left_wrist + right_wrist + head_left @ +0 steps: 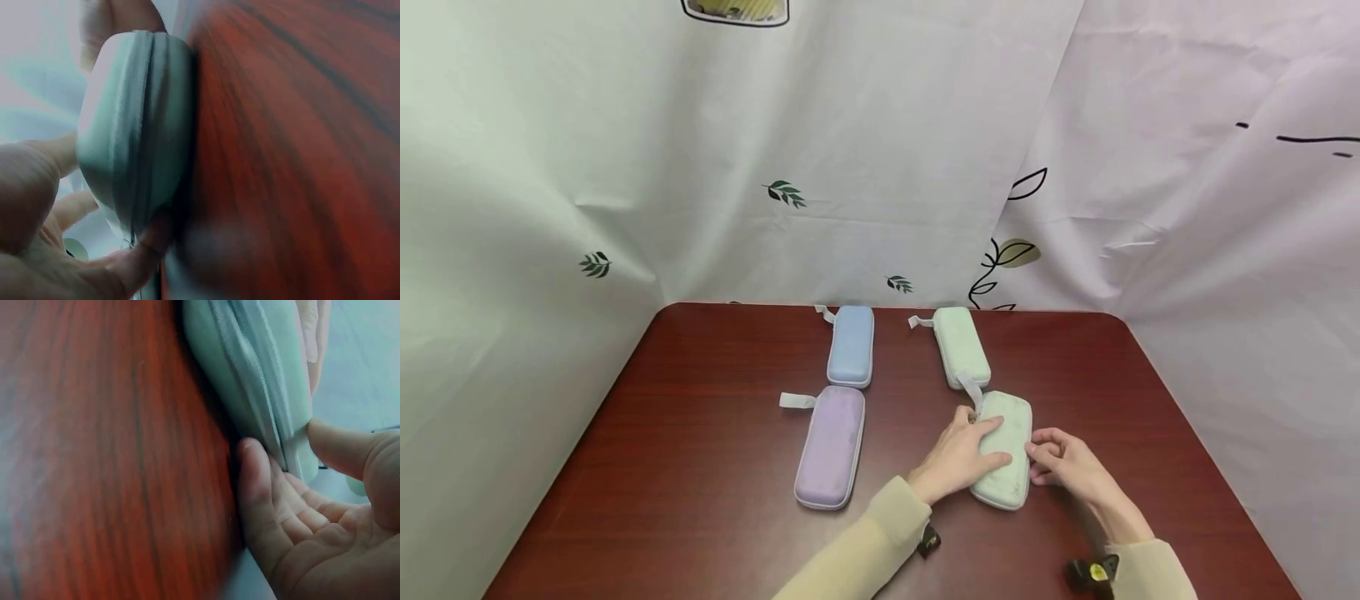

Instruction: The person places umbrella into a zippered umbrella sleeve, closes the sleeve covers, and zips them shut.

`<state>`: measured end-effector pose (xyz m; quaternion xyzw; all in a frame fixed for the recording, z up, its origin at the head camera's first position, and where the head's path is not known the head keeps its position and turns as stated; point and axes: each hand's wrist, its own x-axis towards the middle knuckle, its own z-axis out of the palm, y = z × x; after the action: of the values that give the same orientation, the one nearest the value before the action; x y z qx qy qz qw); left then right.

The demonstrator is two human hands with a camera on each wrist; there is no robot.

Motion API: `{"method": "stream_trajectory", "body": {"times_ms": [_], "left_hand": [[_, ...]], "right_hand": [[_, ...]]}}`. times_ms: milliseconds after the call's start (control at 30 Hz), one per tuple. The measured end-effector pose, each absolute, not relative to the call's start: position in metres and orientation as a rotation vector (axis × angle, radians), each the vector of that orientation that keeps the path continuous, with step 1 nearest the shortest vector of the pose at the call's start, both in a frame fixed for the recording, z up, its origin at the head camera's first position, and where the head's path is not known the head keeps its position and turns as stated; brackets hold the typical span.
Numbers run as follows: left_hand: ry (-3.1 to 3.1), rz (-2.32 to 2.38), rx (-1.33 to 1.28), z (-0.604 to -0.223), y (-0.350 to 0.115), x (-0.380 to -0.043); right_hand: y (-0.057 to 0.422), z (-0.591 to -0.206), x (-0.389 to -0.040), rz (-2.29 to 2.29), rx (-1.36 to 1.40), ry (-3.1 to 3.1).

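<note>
A pale green zippered case with a wrist strap lies flat on the table, at the right of the group. My left hand holds it from the left, with fingers across its top and others against its side. From the right, my right hand grips its edge. In the right wrist view the thumb touches the upper shell, while a fingertip sits low beside the zipper. The left wrist view shows the case end-on, between the fingers of the left hand.
Behind the held case lies another pale green case. To the left are a blue case and, in front of it, a purple case. All rest on a dark red wooden table. White printed cloth surrounds the table's back and sides.
</note>
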<state>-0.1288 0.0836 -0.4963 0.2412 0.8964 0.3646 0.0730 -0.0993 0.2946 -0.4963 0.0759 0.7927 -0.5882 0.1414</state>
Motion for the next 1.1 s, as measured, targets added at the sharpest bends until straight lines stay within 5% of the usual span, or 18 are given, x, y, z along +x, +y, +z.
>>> {"method": "stream_trajectory", "body": {"times_ms": [333,700,1100], "left_hand": [[2.745,1.022,0.808,-0.492,0.069,-0.160],[2.769,0.855,0.796,-0.491,0.076,-0.180],[2.822,0.877,0.874,-0.498,0.072,-0.179]], "right_hand": [[0.292,-0.488,-0.097,-1.319,0.018,2.736],[0.302,-0.458,-0.133,-0.522,-1.165,2.984],[0.292,-0.449,-0.157,-0.184,-1.273,2.776]]}}
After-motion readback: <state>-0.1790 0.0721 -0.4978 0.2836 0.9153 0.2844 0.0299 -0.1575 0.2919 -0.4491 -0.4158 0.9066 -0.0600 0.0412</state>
